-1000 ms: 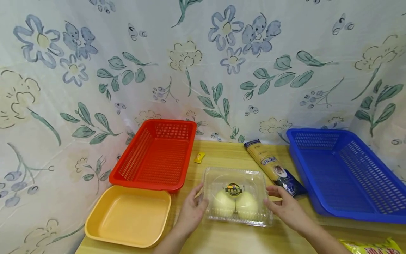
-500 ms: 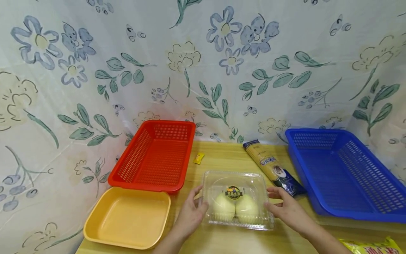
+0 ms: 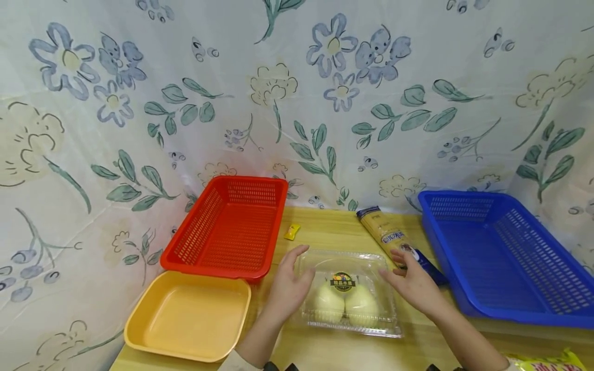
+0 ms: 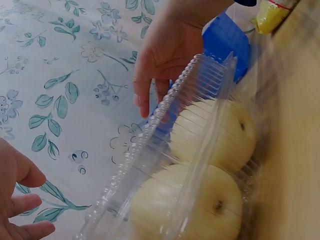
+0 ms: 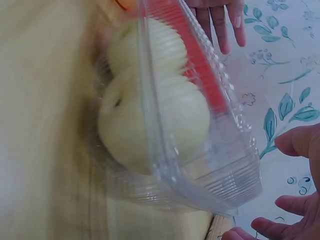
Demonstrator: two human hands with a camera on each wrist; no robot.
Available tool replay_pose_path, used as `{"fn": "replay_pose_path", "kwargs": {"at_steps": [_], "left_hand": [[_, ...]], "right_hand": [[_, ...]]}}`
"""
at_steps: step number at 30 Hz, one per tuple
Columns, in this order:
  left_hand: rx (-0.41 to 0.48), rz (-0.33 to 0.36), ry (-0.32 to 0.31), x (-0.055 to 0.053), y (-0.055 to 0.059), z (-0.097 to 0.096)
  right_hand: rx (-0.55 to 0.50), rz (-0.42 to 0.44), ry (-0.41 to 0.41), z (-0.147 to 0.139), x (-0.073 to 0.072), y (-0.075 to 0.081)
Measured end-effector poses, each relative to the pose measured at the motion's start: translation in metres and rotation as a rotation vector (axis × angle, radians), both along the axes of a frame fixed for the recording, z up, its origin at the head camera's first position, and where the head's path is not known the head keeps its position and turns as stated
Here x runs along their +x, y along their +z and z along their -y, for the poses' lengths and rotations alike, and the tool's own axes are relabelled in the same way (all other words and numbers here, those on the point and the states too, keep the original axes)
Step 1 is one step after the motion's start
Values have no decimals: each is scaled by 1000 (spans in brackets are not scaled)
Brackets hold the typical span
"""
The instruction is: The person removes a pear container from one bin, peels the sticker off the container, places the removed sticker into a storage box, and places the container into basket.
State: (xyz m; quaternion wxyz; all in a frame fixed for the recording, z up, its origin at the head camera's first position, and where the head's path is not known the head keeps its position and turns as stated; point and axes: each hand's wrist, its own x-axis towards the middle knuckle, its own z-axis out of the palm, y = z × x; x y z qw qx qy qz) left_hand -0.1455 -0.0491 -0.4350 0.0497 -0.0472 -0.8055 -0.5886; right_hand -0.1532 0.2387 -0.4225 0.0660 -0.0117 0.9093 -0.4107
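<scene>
A clear plastic clamshell box (image 3: 348, 309) with a round dark label sits on the wooden table, two pale yellow pears (image 4: 187, 202) inside it. My left hand (image 3: 290, 283) is raised at the box's left side, fingers relaxed and apart from it. On the other side my right hand (image 3: 413, 283) hovers over the right edge, its fingers loosely spread and holding nothing. In the right wrist view the box (image 5: 170, 100) stands to the left of the right hand's fingers (image 5: 295, 205), with a gap between.
A red basket (image 3: 274, 226) stands at the back left, with a yellow-orange tub (image 3: 185, 324) before it. The blue basket (image 3: 473, 304) is on the right. Beside it lies a long pasta packet (image 3: 387, 234). A small yellow wrapped candy (image 3: 292, 231) and a yellow bag (image 3: 547, 360) are also there.
Both hands have let go of the clear box and lifted off its sides. Earlier the box moved slightly toward the person; now it rests on the table.
</scene>
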Motion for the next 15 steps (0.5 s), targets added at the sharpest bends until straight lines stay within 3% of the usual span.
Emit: {"fn": "replay_pose_path", "kwargs": {"at_steps": [9,15], "left_hand": [[-74,-81,-91,-22,5,-11],[-220,-160,-169,-27,0,-22]], "right_hand": [[-88,-59,-27,5,-31,-20],[-183,-53,-39,13,-38,-30]]}}
